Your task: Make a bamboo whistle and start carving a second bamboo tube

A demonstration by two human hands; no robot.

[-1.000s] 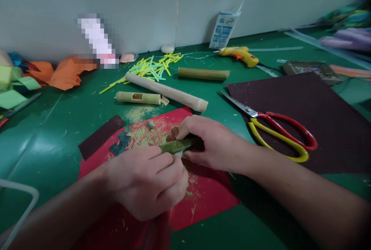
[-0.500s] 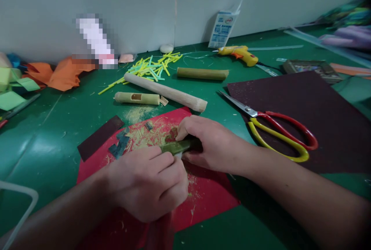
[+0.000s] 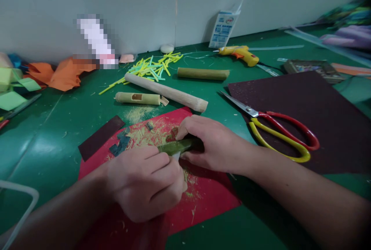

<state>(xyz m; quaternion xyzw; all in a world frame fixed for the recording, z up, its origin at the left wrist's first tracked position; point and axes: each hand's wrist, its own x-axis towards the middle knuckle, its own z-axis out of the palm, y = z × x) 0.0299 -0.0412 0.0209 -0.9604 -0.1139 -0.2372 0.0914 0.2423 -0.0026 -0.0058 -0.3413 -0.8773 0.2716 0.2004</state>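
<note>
My right hand (image 3: 213, 145) wraps round one end of a green bamboo tube (image 3: 176, 146), thumb on top and fingers beneath. The closed fist of my left hand (image 3: 147, 182) sits against the tube's other end and covers it. A pale, thin piece (image 3: 176, 155) pokes out between the left fingers and the tube; most of it is hidden in the fist. Both hands are over a red sheet (image 3: 208, 203) strewn with bamboo shavings (image 3: 145, 137) and dark torn scraps (image 3: 119, 145).
Beyond the sheet lie a notched bamboo tube (image 3: 124, 97), a pale stick (image 3: 168, 92), another bamboo tube (image 3: 203, 73) and cut straws (image 3: 145, 66). Scissors (image 3: 278, 130) rest on a dark sheet (image 3: 333, 126) at right. A yellow glue gun (image 3: 242, 53) is near the wall.
My left fist has shifted slightly left along the tube, so more of the green surface shows. My right hand keeps its hold in the same place.
</note>
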